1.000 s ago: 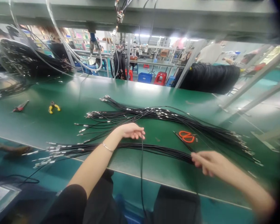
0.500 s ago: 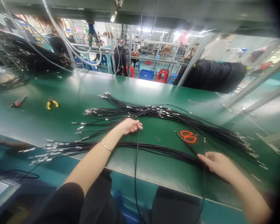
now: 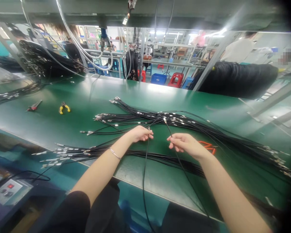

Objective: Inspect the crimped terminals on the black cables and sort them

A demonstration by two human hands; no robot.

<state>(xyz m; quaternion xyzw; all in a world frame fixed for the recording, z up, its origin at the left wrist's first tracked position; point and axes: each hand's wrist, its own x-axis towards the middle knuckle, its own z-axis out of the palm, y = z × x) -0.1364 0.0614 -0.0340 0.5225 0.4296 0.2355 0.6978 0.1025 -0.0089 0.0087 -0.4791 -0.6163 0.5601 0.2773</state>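
Observation:
My left hand (image 3: 142, 133) is closed in a pinch on a black cable (image 3: 145, 171), which hangs down over the table's front edge. To its right, my right hand (image 3: 183, 142) pinches a black cable (image 3: 168, 127) just below its silver connector (image 3: 165, 120). The connector points up and away from me. Whether both hands hold ends of one cable is hidden below the edge. Behind my hands lies a wide bundle of black cables (image 3: 196, 124) with silver ends. A second bundle (image 3: 160, 157) runs along the front, passing under my left forearm.
Orange-handled scissors (image 3: 210, 147) lie partly behind my right wrist. Yellow-handled pliers (image 3: 64, 107) and a red-handled tool (image 3: 34, 105) lie at the left on the green table (image 3: 82, 94). Uprights and thick cable hanks (image 3: 240, 79) stand at the back. A control box (image 3: 12, 191) is at lower left.
My right hand has come from the right toward my left hand, bringing a cable's connector end with it. My left hand keeps its pinch. The view has shifted slightly.

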